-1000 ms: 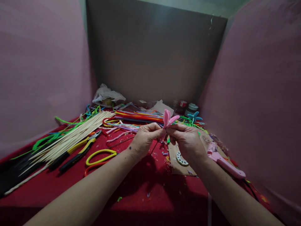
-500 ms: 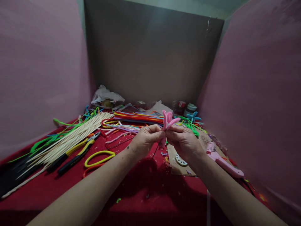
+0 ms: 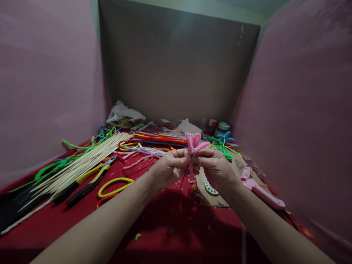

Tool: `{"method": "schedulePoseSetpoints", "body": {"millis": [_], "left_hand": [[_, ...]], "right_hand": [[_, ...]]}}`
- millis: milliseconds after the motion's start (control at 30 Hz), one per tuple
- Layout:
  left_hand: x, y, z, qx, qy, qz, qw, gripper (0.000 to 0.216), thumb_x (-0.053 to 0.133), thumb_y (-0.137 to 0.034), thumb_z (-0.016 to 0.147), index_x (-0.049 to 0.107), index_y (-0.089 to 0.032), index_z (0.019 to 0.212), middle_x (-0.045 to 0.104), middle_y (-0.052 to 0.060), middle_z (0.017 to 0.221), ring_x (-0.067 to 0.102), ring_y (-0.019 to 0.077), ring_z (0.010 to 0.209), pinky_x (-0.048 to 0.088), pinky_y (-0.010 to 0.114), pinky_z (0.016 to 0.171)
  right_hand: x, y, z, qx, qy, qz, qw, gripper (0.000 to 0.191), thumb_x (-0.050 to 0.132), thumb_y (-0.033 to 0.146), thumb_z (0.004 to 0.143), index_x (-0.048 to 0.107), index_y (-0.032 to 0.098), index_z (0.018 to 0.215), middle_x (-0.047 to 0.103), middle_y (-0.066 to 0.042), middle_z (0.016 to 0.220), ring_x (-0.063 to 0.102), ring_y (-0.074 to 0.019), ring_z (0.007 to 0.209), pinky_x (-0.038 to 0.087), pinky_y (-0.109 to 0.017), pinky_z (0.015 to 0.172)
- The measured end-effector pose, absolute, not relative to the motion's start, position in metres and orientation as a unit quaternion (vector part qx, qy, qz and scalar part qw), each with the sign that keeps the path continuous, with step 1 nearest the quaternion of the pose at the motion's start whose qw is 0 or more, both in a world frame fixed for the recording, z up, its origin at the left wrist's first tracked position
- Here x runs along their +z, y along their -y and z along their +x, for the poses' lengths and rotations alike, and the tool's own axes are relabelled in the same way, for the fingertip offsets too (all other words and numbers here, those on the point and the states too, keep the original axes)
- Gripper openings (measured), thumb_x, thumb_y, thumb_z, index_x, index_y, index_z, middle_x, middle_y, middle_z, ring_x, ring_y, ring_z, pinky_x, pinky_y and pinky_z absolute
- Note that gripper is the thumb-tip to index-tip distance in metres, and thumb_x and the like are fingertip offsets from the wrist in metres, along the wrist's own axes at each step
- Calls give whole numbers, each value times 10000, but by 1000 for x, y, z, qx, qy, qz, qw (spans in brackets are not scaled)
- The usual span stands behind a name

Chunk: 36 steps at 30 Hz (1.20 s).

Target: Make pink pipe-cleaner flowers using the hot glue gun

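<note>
A pink pipe-cleaner flower (image 3: 195, 141) with looped petals is held above the table between my two hands. My left hand (image 3: 172, 163) pinches its base from the left, thumb and forefinger closed. From the right, my right hand (image 3: 213, 163) grips the same base, its fingers curled and partly hidden. A thin dark stem (image 3: 183, 178) slants down below the fingers, and a bit of pink hangs beside it. Exactly how the stem joins the flower is covered by my fingertips.
Wooden sticks (image 3: 88, 163), yellow-black pliers (image 3: 92, 179) and yellow-handled scissors (image 3: 115, 182) lie left. Coloured pipe cleaners (image 3: 159, 137) stretch behind my hands. At right are cardboard (image 3: 210, 200), a pink glue gun (image 3: 261, 190) and a blue flower (image 3: 226, 137); a jar (image 3: 222, 128) stands behind.
The pink flower has tipped slightly and sits a little lower, its petals turned more to the left. Both hands keep their pinch, with the fingers slightly shifted at the base.
</note>
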State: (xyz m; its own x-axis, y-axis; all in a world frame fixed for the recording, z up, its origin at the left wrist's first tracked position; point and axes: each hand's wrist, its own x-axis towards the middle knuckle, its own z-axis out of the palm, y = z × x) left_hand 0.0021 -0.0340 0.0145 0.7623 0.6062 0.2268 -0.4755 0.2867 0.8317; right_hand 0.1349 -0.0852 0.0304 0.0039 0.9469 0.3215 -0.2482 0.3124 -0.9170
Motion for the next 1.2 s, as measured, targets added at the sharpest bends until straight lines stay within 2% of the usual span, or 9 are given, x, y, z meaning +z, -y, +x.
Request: {"method": "schedulePoseSetpoints", "body": {"millis": [133,333,467,567,767,867,967,1033,1200], "left_hand": [[19,38,2,310,-47,508,802,224,696,-268,700,655,-100,842,654,74,692,610,156,572,468,284,612],[21,42,4,289,-38,534,794,249,637,-323,760,638,-92,854,677,104,728,647,182,610,493,291,623],[19,39,2,281,-51,552,784,260,615,-360,776,619,-108,844,639,61,622,579,127,486,445,235,502],[19,38,1,287,-70,568,768,261,632,-366,761,617,-108,799,544,-3,500,443,61,385,361,198,437],[22,42,3,350,-81,542,760,211,654,-324,747,595,-121,748,402,-62,460,340,35,400,287,175,432],[24,40,2,390,-77,522,754,213,647,-311,757,564,-128,685,416,-63,450,344,29,375,322,181,446],[24,34,0,416,-86,509,748,209,654,-306,752,569,-128,685,489,-42,473,388,33,375,353,182,456],[22,31,-1,420,-94,503,750,207,655,-307,751,581,-122,697,523,-26,503,413,34,387,347,168,440],[20,29,0,415,-110,498,753,226,677,-314,729,596,-108,687,561,5,552,495,57,453,370,147,429]], "right_hand": [[33,85,139,490,525,-341,607,74,737,225,616,704,159,626,536,18,488,452,-93,388,372,-238,365],[28,82,145,503,527,-339,595,51,715,211,648,718,176,684,519,33,456,419,-75,356,336,-230,373],[29,82,146,479,534,-342,607,52,747,237,610,722,205,644,597,6,559,512,-119,502,427,-292,529],[30,82,145,469,539,-345,609,58,753,254,602,729,230,649,633,1,624,535,-135,595,437,-320,630],[33,85,146,490,520,-340,612,123,722,241,631,738,235,753,670,-6,716,555,-138,680,433,-317,699],[37,87,166,483,457,-397,632,248,726,241,610,722,222,857,680,-19,785,554,-125,643,435,-302,650],[42,88,198,369,443,-485,658,198,727,231,581,722,179,772,656,-9,672,519,-99,557,405,-259,579],[41,87,219,265,492,-567,605,132,691,214,600,720,164,719,653,-12,643,508,-101,543,396,-255,570],[25,85,245,97,664,-681,293,182,539,100,624,700,183,608,649,-16,598,555,-143,581,387,-256,566]]}}
